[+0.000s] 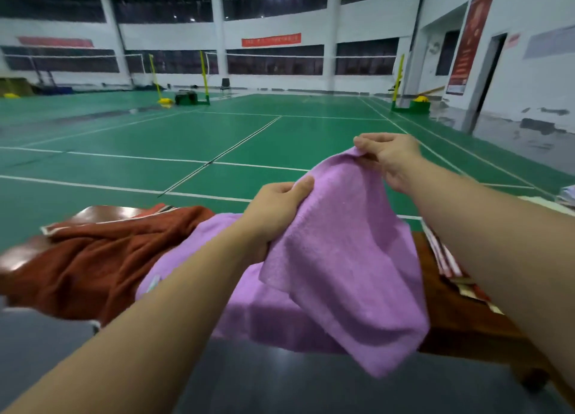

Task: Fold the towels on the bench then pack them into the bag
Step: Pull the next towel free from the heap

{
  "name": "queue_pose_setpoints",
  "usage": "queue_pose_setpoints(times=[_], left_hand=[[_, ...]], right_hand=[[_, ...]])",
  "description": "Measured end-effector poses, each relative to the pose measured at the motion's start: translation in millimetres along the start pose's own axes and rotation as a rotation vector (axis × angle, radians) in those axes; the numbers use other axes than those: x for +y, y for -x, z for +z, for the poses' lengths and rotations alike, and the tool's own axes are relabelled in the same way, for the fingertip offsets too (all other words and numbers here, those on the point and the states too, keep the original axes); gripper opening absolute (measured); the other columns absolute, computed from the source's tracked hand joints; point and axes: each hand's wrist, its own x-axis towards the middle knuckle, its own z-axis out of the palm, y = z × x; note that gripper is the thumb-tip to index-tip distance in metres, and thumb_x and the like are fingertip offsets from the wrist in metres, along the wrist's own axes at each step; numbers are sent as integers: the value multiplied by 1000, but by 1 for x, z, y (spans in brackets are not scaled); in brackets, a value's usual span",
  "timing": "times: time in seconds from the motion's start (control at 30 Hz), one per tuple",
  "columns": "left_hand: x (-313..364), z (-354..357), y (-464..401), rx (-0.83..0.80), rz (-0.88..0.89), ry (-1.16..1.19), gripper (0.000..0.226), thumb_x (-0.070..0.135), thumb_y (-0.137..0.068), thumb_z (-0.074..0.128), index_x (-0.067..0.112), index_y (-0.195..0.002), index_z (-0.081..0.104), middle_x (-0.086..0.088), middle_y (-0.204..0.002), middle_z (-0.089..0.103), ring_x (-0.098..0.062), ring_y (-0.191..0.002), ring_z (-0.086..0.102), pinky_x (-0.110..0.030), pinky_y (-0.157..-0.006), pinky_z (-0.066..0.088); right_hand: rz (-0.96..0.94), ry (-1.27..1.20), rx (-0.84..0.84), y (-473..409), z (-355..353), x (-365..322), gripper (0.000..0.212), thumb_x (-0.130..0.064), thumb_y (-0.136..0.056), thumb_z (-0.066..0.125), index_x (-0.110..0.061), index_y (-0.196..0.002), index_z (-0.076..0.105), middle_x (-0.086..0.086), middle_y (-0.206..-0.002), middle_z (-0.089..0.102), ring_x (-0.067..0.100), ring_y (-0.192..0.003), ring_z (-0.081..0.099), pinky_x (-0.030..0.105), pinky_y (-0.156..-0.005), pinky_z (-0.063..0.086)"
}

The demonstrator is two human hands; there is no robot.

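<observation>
A purple towel [339, 258] is lifted above the brown wooden bench [460, 323], its lower part still lying on the seat. My left hand [277, 208] grips the towel's left edge. My right hand [392, 158] pinches its upper corner, higher and farther away. A rust-red towel [93, 258] lies crumpled on the bench to the left, partly under the purple one. No bag is plainly in view.
A red-and-white striped item [448, 258] lies on the bench's right end under my right forearm. Beyond the bench stretches a green badminton court [217, 139] with white lines, net posts and a chair far off. Dark floor lies in front of the bench.
</observation>
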Motion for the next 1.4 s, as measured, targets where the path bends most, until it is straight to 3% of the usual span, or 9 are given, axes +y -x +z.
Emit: queue_pose_setpoints(times=[0.3,0.4,0.53,0.7,0.83,1.0,1.1,1.2,1.4], left_hand=[[-60,-121,22,200,-180,-213,49,53,-102,51,11,-97,77,-3,-94,78,-25,-96,71,-41,-92,56],[-79,-145,26,247,-269,-468,51,48,-103,49,6,-95,76,-8,-94,74,-25,-86,65,-33,-77,47],[-106,-162,26,191,-417,-835,49,47,-102,49,4,-99,73,-14,-102,73,-30,-87,62,-31,-76,41],[-94,-152,28,279,-291,-1296,34,53,-94,54,20,-89,53,-6,-99,65,-30,-87,59,-37,-78,48],[-89,-141,-6,358,-209,-1164,34,49,-94,56,15,-87,57,-11,-103,69,-37,-94,65,-37,-75,43],[-129,-125,-25,445,-183,-1059,51,55,-92,56,6,-104,65,-20,-108,68,-42,-99,63,-45,-87,50],[-137,-127,-24,492,-221,-999,65,67,-84,51,5,-94,67,-22,-97,71,-45,-92,64,-47,-85,54],[-134,-129,-24,447,-231,-957,64,65,-86,54,3,-82,68,-22,-89,72,-44,-88,65,-45,-83,54],[-128,-125,-12,480,-158,-871,42,52,-91,63,14,-74,63,-14,-78,67,-37,-76,59,-39,-71,43]], right_hand=[[54,104,-155,1,167,61,17,-27,-79,87,-14,-86,77,8,-85,74,26,-88,71,44,-91,59],[172,128,-227,7,208,89,36,-42,-84,79,-9,-71,71,18,-92,74,32,-85,69,48,-93,57],[309,201,-438,33,225,118,56,-47,-103,51,0,-132,56,23,-133,60,36,-118,63,33,-89,48],[237,119,-422,34,208,127,54,-44,-107,42,-2,-139,51,11,-130,61,20,-107,58,32,-92,48],[57,422,-301,27,165,117,42,-42,-107,43,-7,-113,65,10,-121,69,27,-105,65,42,-97,52],[-148,907,-295,47,69,120,31,-32,-103,55,-14,-125,66,3,-125,68,21,-115,62,30,-96,45],[-187,1017,-163,63,21,125,31,-33,-97,61,-17,-123,67,5,-127,67,24,-114,62,33,-98,46],[-109,1201,-77,79,-16,119,37,-46,-91,64,-21,-117,63,7,-120,65,29,-107,63,36,-90,50],[166,1506,-251,97,-41,86,67,-79,-84,52,-13,-77,53,13,-100,66,32,-87,61,33,-74,44]])
